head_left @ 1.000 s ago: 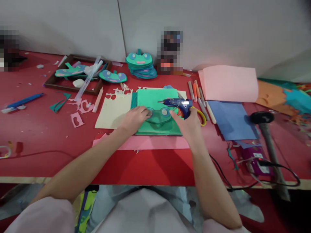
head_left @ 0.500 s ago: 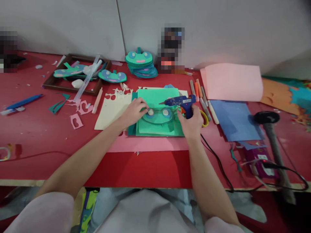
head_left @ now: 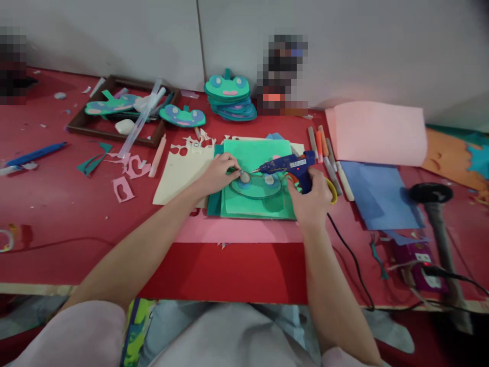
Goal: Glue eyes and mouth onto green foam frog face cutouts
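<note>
My right hand [head_left: 314, 196] is wrapped around the handle of a blue hot glue gun [head_left: 284, 164], whose nozzle points left. The tip hangs just above the left eye of a green paper frog face [head_left: 254, 191] with blue-and-white eyes. At that eye, my left hand [head_left: 221, 173] has its fingers pinched on the edge of the frog face; the exact grip is partly hidden. Beneath the frog face are green paper sheets [head_left: 263, 150]. Yellow scissor handles [head_left: 331, 191] show beside my right hand.
Finished frog faces [head_left: 228, 89] are stacked at the back. A brown tray [head_left: 155, 135] holds glue sticks and cutouts. Markers [head_left: 320, 142], pink paper [head_left: 378, 127] and blue paper [head_left: 376, 191] lie right. A mallet [head_left: 431, 193], purple power box [head_left: 420, 265] and black cord [head_left: 351, 255] are nearby.
The glue gun's nozzle has come down and closer to the frog face's left eye. My left hand stays at that eye. The whole view has shifted slightly.
</note>
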A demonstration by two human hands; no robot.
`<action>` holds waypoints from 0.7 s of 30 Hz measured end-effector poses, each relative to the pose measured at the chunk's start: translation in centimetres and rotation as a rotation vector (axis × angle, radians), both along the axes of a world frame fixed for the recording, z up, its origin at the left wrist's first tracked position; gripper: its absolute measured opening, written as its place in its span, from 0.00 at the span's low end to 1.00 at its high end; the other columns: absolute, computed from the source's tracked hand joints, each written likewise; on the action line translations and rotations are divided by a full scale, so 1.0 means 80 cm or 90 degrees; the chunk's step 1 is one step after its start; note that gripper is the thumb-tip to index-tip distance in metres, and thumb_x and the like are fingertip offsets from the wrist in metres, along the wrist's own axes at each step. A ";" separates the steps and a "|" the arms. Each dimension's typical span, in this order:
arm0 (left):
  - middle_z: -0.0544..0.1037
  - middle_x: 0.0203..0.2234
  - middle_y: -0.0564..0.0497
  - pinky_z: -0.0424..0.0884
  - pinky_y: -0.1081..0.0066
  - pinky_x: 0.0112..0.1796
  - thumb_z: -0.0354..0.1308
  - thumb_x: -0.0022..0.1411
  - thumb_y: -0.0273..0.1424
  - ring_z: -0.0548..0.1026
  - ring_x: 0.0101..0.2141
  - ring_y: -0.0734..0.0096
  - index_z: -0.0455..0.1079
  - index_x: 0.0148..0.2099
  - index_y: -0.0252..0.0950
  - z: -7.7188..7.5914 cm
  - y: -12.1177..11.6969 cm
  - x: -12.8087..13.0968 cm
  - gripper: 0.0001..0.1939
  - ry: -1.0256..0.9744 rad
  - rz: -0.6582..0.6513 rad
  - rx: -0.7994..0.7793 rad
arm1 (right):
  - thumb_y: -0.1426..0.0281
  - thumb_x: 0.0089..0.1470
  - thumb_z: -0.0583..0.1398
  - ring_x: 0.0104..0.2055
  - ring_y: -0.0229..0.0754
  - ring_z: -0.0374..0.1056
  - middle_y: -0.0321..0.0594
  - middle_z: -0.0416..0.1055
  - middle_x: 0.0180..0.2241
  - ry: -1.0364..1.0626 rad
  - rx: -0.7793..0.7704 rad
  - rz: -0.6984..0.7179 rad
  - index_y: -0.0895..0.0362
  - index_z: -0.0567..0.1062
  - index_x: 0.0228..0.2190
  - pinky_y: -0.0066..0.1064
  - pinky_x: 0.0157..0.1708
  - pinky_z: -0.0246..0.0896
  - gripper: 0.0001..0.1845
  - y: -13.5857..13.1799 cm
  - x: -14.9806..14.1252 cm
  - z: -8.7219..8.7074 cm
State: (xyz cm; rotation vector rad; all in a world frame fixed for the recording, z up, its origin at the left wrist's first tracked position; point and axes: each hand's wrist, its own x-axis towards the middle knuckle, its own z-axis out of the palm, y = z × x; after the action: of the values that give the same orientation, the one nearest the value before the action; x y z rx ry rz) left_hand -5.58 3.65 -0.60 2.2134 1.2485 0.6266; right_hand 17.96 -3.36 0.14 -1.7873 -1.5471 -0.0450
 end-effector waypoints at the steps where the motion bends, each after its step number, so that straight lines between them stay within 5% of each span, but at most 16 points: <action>1: 0.70 0.39 0.48 0.62 0.62 0.48 0.53 0.59 0.31 0.68 0.42 0.68 0.69 0.34 0.34 0.000 0.000 0.001 0.06 0.003 0.001 0.003 | 0.63 0.46 0.61 0.46 0.49 0.67 0.46 0.71 0.41 -0.003 -0.004 0.005 0.56 0.68 0.42 0.44 0.45 0.62 0.20 -0.001 -0.004 0.001; 21: 0.70 0.40 0.46 0.61 0.63 0.46 0.49 0.61 0.32 0.66 0.41 0.64 0.68 0.37 0.34 0.003 -0.007 0.006 0.09 0.090 -0.011 0.061 | 0.67 0.47 0.60 0.45 0.49 0.66 0.46 0.71 0.41 -0.009 -0.044 0.028 0.56 0.68 0.40 0.43 0.45 0.62 0.17 0.004 -0.014 -0.010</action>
State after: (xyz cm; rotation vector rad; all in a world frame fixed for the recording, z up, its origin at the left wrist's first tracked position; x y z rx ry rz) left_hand -5.11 3.13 -0.38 2.3819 1.2915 0.5412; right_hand 16.82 -3.02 -0.69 -1.8096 -1.6147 0.0177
